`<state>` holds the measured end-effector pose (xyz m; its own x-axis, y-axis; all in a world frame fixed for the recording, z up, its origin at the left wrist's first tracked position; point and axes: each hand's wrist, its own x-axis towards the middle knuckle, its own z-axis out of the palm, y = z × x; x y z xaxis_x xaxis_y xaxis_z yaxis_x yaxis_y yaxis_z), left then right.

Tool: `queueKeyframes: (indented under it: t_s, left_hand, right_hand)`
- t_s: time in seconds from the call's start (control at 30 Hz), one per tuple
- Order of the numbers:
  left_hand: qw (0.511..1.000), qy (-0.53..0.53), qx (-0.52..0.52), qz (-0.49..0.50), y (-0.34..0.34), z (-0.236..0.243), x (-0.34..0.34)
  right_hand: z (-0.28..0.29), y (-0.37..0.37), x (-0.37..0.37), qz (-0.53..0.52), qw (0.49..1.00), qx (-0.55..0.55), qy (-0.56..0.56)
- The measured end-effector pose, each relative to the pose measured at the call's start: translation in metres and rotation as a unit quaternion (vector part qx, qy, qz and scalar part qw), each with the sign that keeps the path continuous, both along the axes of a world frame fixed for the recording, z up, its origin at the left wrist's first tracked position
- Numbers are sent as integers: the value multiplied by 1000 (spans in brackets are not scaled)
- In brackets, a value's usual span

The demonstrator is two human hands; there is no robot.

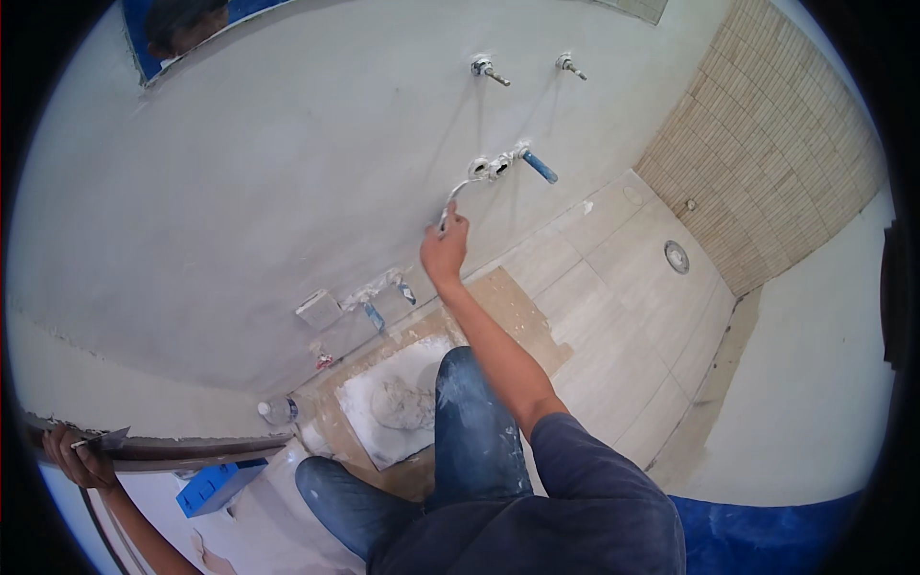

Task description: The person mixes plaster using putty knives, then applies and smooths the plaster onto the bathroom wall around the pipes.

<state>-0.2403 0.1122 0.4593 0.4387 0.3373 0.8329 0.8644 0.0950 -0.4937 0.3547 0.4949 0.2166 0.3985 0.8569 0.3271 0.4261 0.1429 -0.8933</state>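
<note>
My right hand (446, 251) reaches to the grey plastered wall (287, 163), fingers closed on a thin, curved, whitish tool (458, 192). The tool's far end meets the wall beside a round pipe opening (479, 169) smeared with white plaster. To the right of that opening sit a second opening (500, 168) and a blue pipe stub (540, 167). At the lower left, my left hand (79, 460) grips a putty knife (107, 439), its flat blade pointing right, near a dark ledge. Which fingers press on the handle is hard to make out.
Two metal valve stems (492, 71) (571, 67) project above. Lower down are blue-capped fittings (374, 316) and a white box (319, 309). A white board (369, 402) with a plaster heap (401, 402) lies by my knees, near a plastic bottle (278, 411). A floor drain (677, 257) is at right.
</note>
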Motion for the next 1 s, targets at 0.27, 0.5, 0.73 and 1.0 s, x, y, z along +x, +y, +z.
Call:
queueKeyframes:
  t_s: [0.27, 0.5, 0.73, 1.0]
  left_hand:
    - [1000, 7, 4, 16, -1, 1, -4]
    - [1000, 12, -1, -1, -3, -1, -4]
    - [1000, 17, -13, 13, -9, 3, -3]
    - [1000, 21, -21, 6, -14, 4, -5]
  right_hand:
    - [-57, -20, 35, 31, 992, 113, 36]
    - [-68, 72, 156, -114, 986, 116, 29]
    - [-62, 105, 159, -77, 991, 111, -18]
    - [-55, 56, 24, -124, 991, 4, 52]
